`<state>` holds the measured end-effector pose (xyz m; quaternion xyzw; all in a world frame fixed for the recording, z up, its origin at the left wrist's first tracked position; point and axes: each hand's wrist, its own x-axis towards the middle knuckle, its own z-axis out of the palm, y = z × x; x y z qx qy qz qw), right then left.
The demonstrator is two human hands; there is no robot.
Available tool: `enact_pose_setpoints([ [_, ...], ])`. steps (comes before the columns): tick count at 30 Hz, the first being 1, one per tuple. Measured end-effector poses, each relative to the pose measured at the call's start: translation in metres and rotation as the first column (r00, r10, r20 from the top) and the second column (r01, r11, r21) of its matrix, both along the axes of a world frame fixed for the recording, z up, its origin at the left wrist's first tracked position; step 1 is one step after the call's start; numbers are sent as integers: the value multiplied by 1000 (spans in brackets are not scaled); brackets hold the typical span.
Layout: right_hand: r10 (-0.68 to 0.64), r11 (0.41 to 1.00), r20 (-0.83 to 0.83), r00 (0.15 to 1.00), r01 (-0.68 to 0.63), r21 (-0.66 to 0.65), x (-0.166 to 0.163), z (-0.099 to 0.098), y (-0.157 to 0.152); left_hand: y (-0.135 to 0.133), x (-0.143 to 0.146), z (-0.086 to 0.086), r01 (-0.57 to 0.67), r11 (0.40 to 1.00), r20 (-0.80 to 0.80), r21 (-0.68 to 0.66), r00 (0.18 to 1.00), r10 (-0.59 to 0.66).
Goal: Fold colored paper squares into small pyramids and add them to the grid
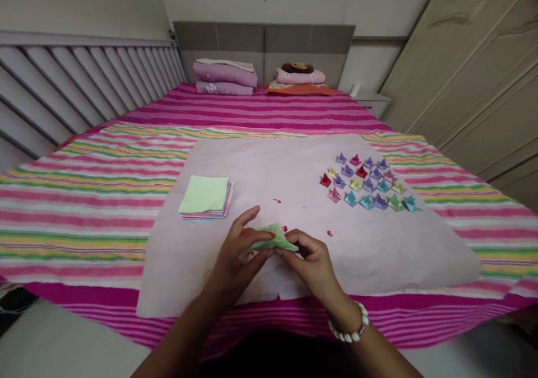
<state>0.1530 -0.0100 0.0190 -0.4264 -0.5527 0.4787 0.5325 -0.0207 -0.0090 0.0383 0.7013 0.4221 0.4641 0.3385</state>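
One green paper, partly folded, lower centre of the frame, held just above the pale sheet that covers the near part of the bed.

Two hands on it: left hand pinches the left end between thumb and fingers, forefinger raised over the top; right hand is closed on the right end, fingertips curled under. Bead bracelet on the right wrist.

Handling note (judgement): the piece is thin and creases easily. It is best gripped close to the fold line, edges matched before pressing, one hand steadying while the other runs the crease. The bed gives under pressure, so a sharp crease is better made between the fingers than against the sheet.

Stack of paper squares, mixed pastel colours, green on top: left of centre, near the left hand but apart from it.

Some twenty small folded pieces, red, purple, yellow, teal and green, in loose rows: right of centre, well apart from the hands.

Few red scraps on the sheet near the hands. None lies under the paper.

Striped bed cover, pink, green and yellow, around the sheet.

Folded blankets and pillows at the headboard, top centre. Slatted rail upper left, wardrobe upper right.

Nothing stands between the hands and the stack or the folded pieces.
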Motion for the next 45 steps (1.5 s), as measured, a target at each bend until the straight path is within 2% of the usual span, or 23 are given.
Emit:
enact_pose_setpoints([
  [2,5,1000,-1,1000,-5,-12,0,1,0,1,0,-3,28,998,55,-55,998,-25],
  [4,5,1000,-2,1000,-6,-28,0,1,-1,2,0,-7,79,982,160,-171,986,-52],
  [7,5,996,-10,1000,-6,-91,1,-1,-1,5,-2,-12,175,913,361,-369,932,-33],
  [9,16,989,-20,1000,-19,-149,1,-3,0,6,-4,-15,220,869,439,-443,899,-5],
  [14,31,979,-73,997,-45,-199,0,-9,2,7,-7,-18,295,825,458,-482,888,-50],
  [20,14,976,-113,994,-38,-214,1,-11,2,6,-6,-19,280,806,490,-521,871,15],
  [26,12,980,-117,993,-35,-196,2,-12,3,7,-7,-14,187,852,497,-490,862,97],
  [30,25,982,-130,991,-48,-180,2,-11,4,6,-10,-12,220,870,490,-442,872,28],
  [37,55,982,-77,995,-68,-177,1,-7,3,3,-9,-7,115,921,253,-371,967,-19],
  [41,69,982,-63,996,-79,-173,1,-4,3,2,-10,-5,176,941,196,-290,973,-121],
  [45,83,969,-112,990,-106,-222,2,-5,3,3,-11,-2,275,933,208,-233,951,-228],
])
